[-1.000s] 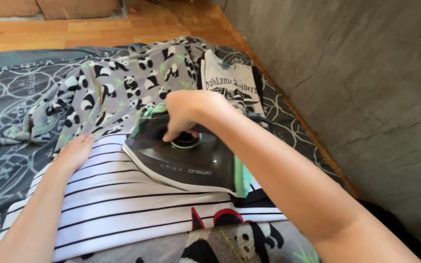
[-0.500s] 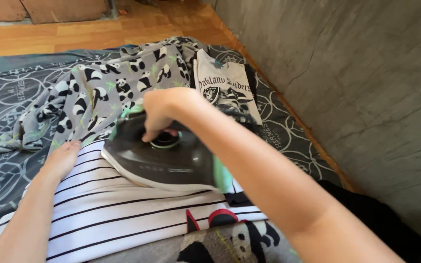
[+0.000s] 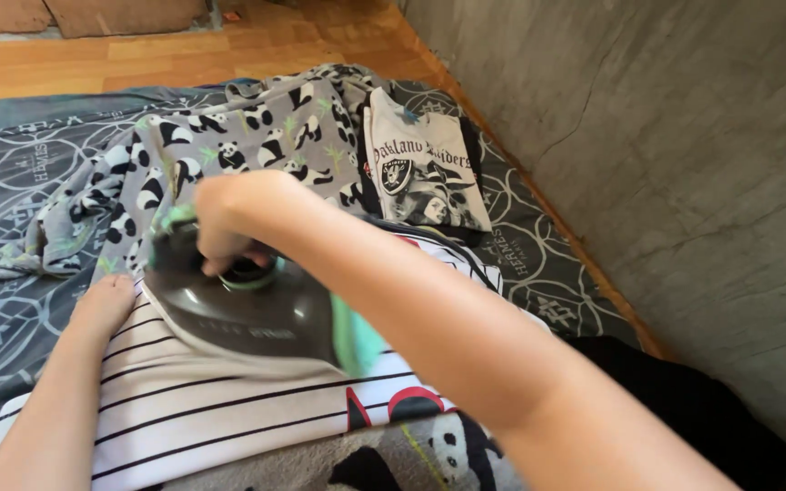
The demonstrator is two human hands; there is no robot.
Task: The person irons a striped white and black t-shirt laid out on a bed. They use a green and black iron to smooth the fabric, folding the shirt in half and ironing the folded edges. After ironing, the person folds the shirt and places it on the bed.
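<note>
In the head view, our right hand is wrapped tight around the handle of a dark grey electric iron with mint-green trim. The iron rests flat on a white garment with thin black stripes, at that garment's far left part, its nose toward the left edge of the dark grey patterned blanket that carries everything. Our left hand lies flat and open, fingers together, pressing the striped garment just beside the iron's nose. Beyond the iron, a crumpled grey panda-print cloth sprawls across the blanket's middle. Toward the blanket's far right edge lies a folded white and black printed shirt, near the grey concrete wall.
</note>
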